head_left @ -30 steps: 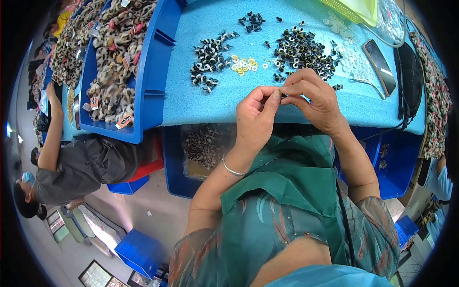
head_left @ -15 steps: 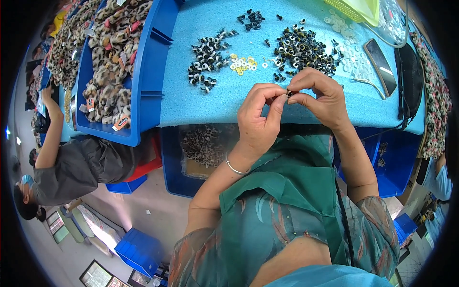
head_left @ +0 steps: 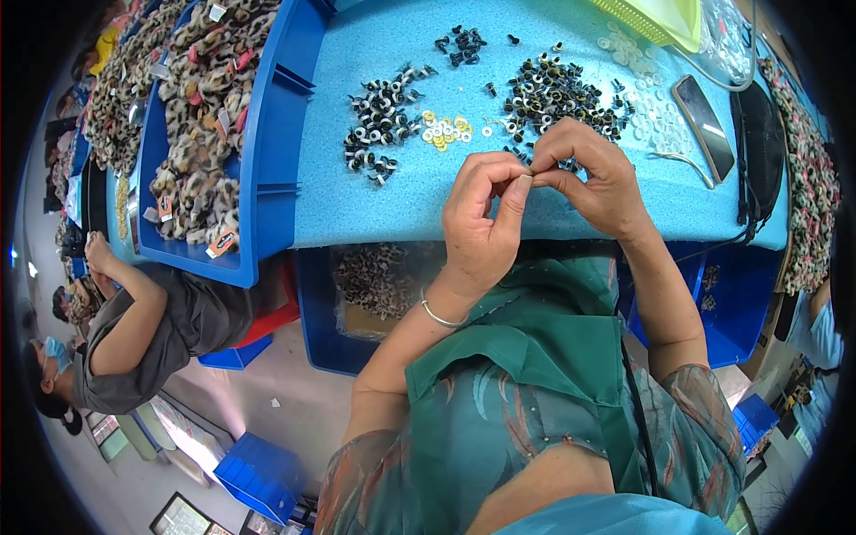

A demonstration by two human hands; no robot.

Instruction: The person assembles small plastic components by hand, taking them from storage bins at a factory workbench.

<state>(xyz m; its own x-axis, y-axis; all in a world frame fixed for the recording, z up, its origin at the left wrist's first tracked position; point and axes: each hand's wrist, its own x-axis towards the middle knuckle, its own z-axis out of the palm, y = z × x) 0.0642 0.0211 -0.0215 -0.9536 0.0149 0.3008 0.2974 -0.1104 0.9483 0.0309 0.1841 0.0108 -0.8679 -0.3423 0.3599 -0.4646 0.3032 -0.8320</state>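
My left hand (head_left: 489, 203) and my right hand (head_left: 592, 176) meet above the front of the blue tabletop (head_left: 392, 209), thumbs and fingers pinched. A small black toy eye lies between their tips, almost wholly covered by the fingers. Just beyond them is a large heap of black plastic toy eyes (head_left: 555, 96) with stems. To its left sits a cluster of black-and-white toy eyes (head_left: 379, 120). A few yellow and white rings (head_left: 446, 131) lie between these heaps. More black pieces (head_left: 464, 45) rest farther back. Translucent washers (head_left: 655, 116) are spread at the right.
A blue crate (head_left: 267, 169) of spotted plush pieces (head_left: 201, 152) stands at the left. At the right lie a phone (head_left: 704, 125), a bent metal tool (head_left: 687, 165) and a black pouch (head_left: 760, 152). A yellow-green basket (head_left: 655, 22) is at the back. A co-worker (head_left: 134, 321) sits at the left.
My fingertips have closed tighter over the small black toy eye, which showed between them before. My right hand has shifted slightly left. The co-worker's arm at the left has bent and moved.
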